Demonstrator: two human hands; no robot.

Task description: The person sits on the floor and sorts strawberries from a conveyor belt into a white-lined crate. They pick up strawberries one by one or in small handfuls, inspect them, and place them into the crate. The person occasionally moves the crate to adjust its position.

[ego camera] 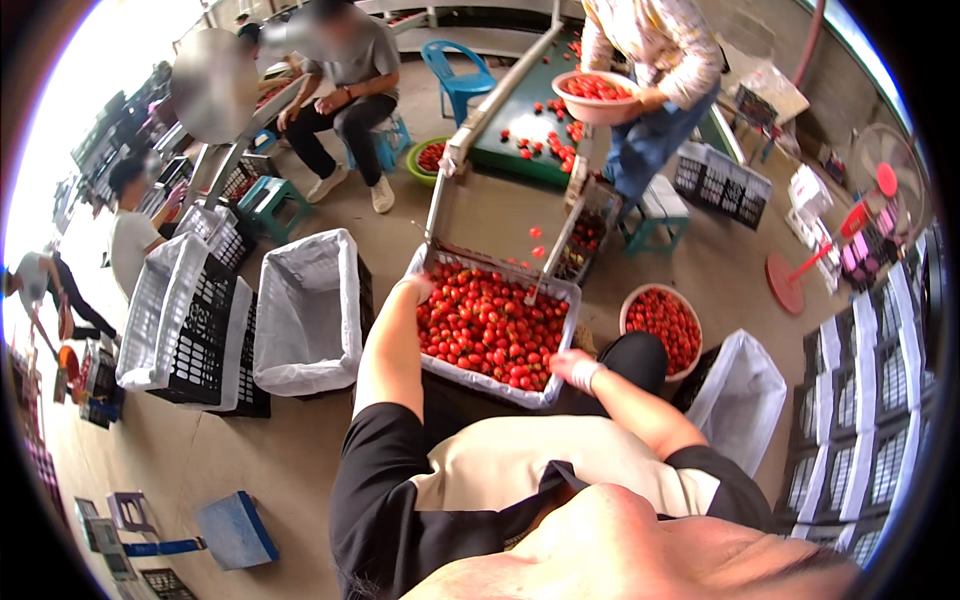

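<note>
A lined crate (491, 388) heaped with small red tomatoes (487, 322) stands before me, under the lower end of a chute (499, 206). At its far left corner is my left hand (417, 286), partly blurred, so its fingers are unclear. My right hand (576, 369), with a pale band at the wrist, is at the near right rim; whether it grips the rim cannot be told. A few tomatoes are in the air at the chute's lower end. Above it, more tomatoes lie on a green conveyor belt (514, 139).
Empty lined crates (307, 315) stand at left, another (742, 405) at right beside a tub of tomatoes (661, 330). A co-worker (660, 75) holds a pink basin (600, 109) over the belt. Stacked crates (847, 435) line the right; a blue platform scale (236, 531) is lower left.
</note>
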